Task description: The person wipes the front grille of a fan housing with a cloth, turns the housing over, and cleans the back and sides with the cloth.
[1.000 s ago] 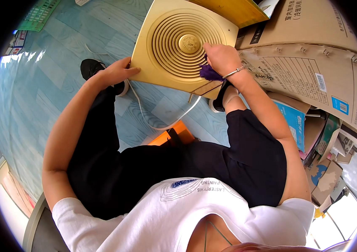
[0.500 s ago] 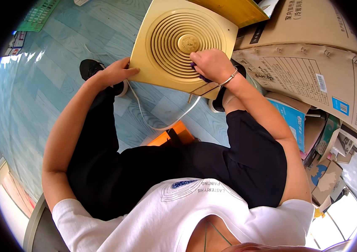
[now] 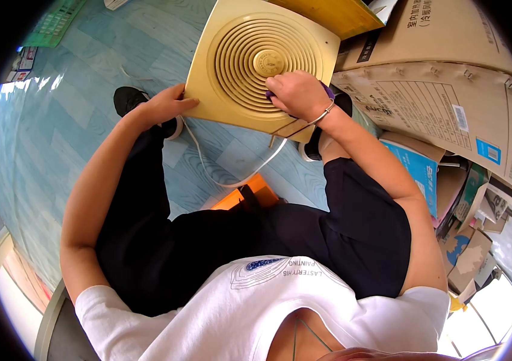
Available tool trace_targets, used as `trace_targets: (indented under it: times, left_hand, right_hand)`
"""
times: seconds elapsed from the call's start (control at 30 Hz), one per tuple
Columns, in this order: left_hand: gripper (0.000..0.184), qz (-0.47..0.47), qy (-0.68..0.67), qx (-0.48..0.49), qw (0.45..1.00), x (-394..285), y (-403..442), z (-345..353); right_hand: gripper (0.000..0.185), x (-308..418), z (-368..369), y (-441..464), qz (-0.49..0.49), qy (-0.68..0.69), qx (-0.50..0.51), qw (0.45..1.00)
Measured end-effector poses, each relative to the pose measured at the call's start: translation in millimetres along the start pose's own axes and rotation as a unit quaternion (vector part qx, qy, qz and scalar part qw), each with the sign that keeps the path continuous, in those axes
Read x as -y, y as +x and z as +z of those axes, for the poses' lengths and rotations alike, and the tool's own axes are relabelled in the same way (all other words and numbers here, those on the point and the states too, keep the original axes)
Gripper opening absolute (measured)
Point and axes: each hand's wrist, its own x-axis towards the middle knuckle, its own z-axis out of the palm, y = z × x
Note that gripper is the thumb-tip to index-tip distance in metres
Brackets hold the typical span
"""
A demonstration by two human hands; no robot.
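A square, yellowed ventilation fan (image 3: 206, 72) with a grille of concentric rings and a round centre badge is tilted up in front of me. My left hand (image 3: 164, 105) grips its left edge, thumb on the front face. Closed around a purple cloth (image 3: 329, 91), my right hand (image 3: 300, 94) presses on the lower right of the grille, just below the badge. Most of the cloth is hidden under the fingers. A white cord (image 3: 226, 184) loops from beneath the fan across the floor.
Large cardboard boxes (image 3: 436, 114) stand on the right, with a blue box (image 3: 412, 171) and other cartons below. A yellow panel (image 3: 334, 15) is behind the fan. An orange object (image 3: 261, 189) lies between my legs. At the upper left is a green basket (image 3: 54, 23).
My right hand has shifted a little left over the grille with the purple cloth, more of which now shows at the hand's right side. My left hand and the fan stay nearly still.
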Motion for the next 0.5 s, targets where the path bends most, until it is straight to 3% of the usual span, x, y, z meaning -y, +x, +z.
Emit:
trace_targets:
  times: [0.13, 0.27, 0.33, 0.5]
  left_hand:
    - [0.052, 0.007, -0.004, -0.009, 1.000, 9.4, 7.0, 0.9]
    - [0.045, 0.046, -0.029, -0.003, 0.999, 8.5, 7.1, 3.6]
    - [0.050, 0.080, 0.000, 0.005, 0.997, 10.5, 9.8, 2.7]
    - [0.054, 0.058, 0.042, -0.014, 0.997, 7.6, 5.4, 1.2]
  right_hand:
    - [0.018, 2.5, 2.3, -2.4, -0.008, -0.014, -0.037, 0.999]
    - [0.026, 4.8, -5.1, -4.4, 0.046, 0.044, -0.002, 0.998]
    - [0.025, 4.2, -5.1, -5.6, 0.064, 0.036, 0.005, 0.997]
    - [0.019, 1.4, -3.5, 0.1, 0.104, 0.117, -0.014, 0.988]
